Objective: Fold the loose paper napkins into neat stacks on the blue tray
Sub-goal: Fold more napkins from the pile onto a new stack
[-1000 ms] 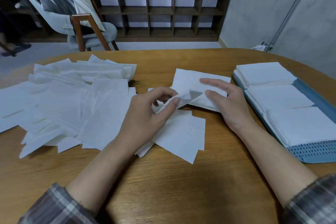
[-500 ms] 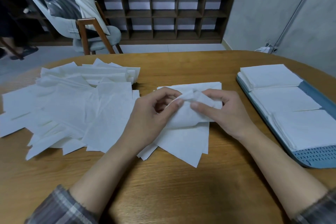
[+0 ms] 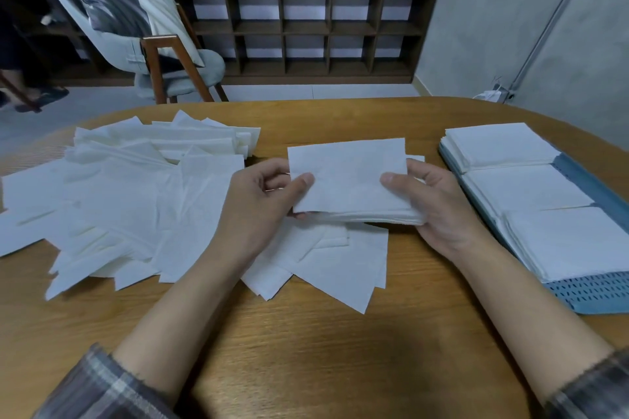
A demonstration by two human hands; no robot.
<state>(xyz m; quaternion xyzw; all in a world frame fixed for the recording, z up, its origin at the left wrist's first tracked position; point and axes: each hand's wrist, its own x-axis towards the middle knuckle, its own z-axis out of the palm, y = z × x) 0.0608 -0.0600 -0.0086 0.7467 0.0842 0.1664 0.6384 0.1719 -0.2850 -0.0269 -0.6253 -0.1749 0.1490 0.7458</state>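
Wooden counter point(image 3: 306, 350) carries a sprawling pile point(image 3: 129, 201) of loose napkins at left. At centre, the left hand point(image 3: 258, 214) and right hand point(image 3: 442, 214) each pinch one end of a folded napkin point(image 3: 350, 180), held over a few loose sheets point(image 3: 333, 265). Three neat stacks point(image 3: 531, 187) lie on the blue tray point(image 3: 599, 292) at right.

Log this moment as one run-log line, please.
left hand: grips folded napkin | right hand: grips it | blue tray: three stacks | loose napkins: table

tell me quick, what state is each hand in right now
Left hand: closed, pinching the left edge of the folded napkin.
Right hand: closed, gripping the same napkin's right edge.
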